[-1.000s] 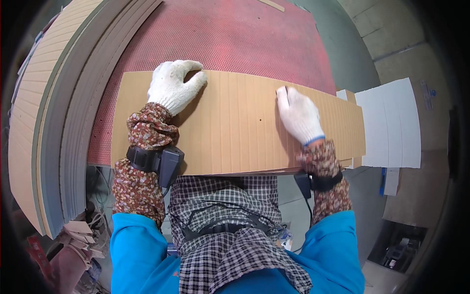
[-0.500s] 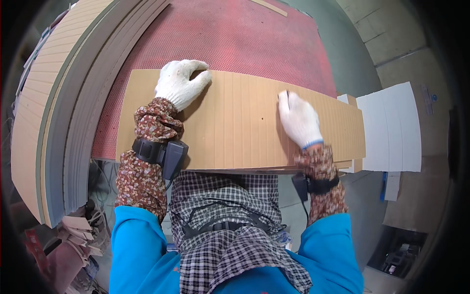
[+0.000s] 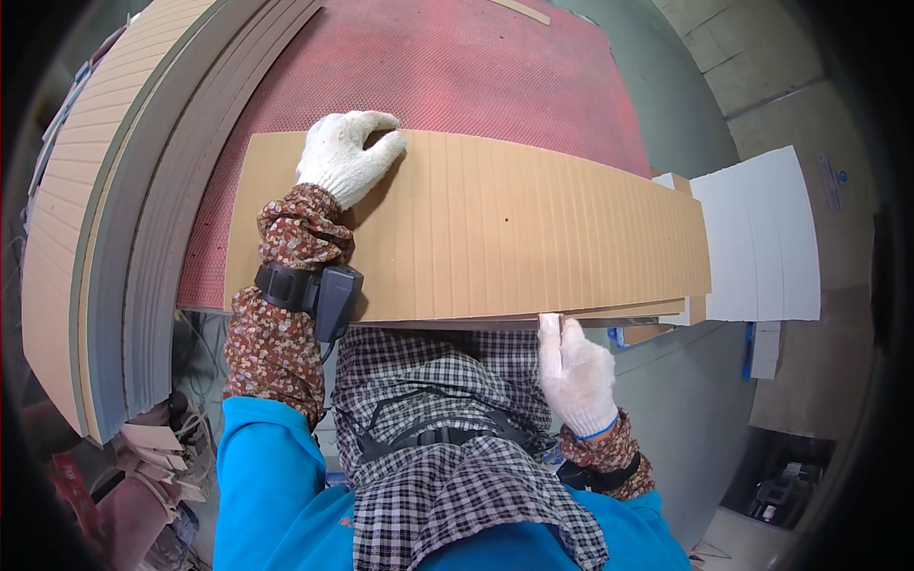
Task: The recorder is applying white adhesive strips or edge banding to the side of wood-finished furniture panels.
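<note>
A long tan grooved board (image 3: 476, 228) lies across the work surface in front of me, over further boards whose edges show at its near right. My left hand (image 3: 350, 157), in a white knitted glove, rests on its far left edge with fingers curled. My right hand (image 3: 578, 376), gloved too, is at the board's near edge, closed round a small pale flat piece (image 3: 549, 322) that touches this edge. The kind of piece cannot be made out.
Tall stacks of grooved boards (image 3: 71, 219) stand at the left. Red mesh (image 3: 457, 76) covers the surface beyond the board. White panels (image 3: 757, 238) stick out at the right. Offcuts (image 3: 157, 452) lie low at the left, and a thin strip (image 3: 522, 9) at the far edge.
My right hand has moved from above the board's right half toward me, down to the near edge. The left hand stays on the far edge; the board has barely shifted.
</note>
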A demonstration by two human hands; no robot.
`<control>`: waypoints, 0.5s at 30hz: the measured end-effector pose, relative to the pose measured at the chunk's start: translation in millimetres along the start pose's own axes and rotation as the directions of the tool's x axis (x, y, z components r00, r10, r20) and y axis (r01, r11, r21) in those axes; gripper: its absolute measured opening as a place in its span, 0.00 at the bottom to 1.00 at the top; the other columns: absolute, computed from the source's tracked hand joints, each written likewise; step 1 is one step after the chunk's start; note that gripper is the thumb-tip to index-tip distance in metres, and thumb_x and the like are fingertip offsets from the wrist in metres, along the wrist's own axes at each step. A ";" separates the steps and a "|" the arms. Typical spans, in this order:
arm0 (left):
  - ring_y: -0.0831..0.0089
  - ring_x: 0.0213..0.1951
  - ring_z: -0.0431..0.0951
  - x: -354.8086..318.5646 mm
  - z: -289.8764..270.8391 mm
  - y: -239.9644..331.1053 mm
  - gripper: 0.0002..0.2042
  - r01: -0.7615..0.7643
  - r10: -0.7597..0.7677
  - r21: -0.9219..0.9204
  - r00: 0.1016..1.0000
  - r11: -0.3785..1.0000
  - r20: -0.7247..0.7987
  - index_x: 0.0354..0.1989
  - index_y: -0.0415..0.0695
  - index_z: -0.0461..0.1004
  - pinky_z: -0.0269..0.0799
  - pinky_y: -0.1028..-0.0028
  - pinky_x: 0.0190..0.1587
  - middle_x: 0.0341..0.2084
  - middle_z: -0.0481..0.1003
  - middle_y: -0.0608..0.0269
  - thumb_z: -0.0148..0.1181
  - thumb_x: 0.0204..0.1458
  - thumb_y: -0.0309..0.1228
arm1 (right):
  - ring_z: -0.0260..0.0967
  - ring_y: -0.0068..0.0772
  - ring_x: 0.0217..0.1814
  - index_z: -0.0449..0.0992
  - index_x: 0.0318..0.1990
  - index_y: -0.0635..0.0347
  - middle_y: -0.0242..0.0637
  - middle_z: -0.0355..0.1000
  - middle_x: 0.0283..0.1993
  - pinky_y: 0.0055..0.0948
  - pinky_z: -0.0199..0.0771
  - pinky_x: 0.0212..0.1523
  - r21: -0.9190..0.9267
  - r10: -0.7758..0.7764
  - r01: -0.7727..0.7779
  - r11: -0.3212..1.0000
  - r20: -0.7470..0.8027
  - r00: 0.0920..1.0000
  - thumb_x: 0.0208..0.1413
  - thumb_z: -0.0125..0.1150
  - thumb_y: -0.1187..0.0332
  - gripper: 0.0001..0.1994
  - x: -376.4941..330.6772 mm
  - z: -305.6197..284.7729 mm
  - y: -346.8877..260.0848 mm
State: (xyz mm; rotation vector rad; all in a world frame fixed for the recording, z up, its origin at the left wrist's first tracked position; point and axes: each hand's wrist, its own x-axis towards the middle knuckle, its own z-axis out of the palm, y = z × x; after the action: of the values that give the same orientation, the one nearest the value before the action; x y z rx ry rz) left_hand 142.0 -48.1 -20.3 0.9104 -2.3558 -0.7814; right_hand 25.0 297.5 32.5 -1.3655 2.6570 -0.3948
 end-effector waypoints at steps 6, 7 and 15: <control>0.54 0.50 0.84 0.3 1.2 -2.1 0.22 -0.015 0.015 0.020 1.000 1.000 -0.008 0.51 0.38 0.83 0.76 0.61 0.58 0.46 0.84 0.47 0.60 0.57 0.42 | 0.75 0.56 0.21 0.73 0.35 0.61 0.50 0.72 0.18 0.51 0.73 0.22 -0.032 -0.025 0.026 0.999 0.016 1.000 0.71 0.55 0.62 0.14 8.3 2.5 -5.9; 0.54 0.50 0.84 0.3 1.8 -2.5 0.22 -0.014 0.014 0.023 1.000 1.000 -0.005 0.51 0.38 0.83 0.76 0.61 0.58 0.46 0.84 0.47 0.60 0.57 0.42 | 0.75 0.56 0.21 0.73 0.36 0.61 0.50 0.72 0.19 0.51 0.73 0.23 -0.036 -0.013 0.014 0.999 0.026 1.000 0.71 0.55 0.62 0.13 9.0 2.2 -5.8; 0.53 0.51 0.83 0.8 -0.8 2.9 0.22 0.021 -0.021 0.023 1.000 1.000 -0.004 0.51 0.38 0.83 0.76 0.59 0.59 0.46 0.84 0.47 0.61 0.57 0.43 | 0.80 0.52 0.31 0.74 0.48 0.64 0.52 0.75 0.34 0.47 0.79 0.28 -0.314 -0.293 0.316 0.895 0.118 0.949 0.69 0.53 0.67 0.10 78.0 3.8 8.7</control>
State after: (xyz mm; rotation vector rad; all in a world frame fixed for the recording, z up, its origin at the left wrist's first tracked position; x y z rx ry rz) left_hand 140.7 -47.1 -17.7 0.9465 -2.3603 -0.7623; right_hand -26.3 238.4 26.7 -1.8666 2.5352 0.0785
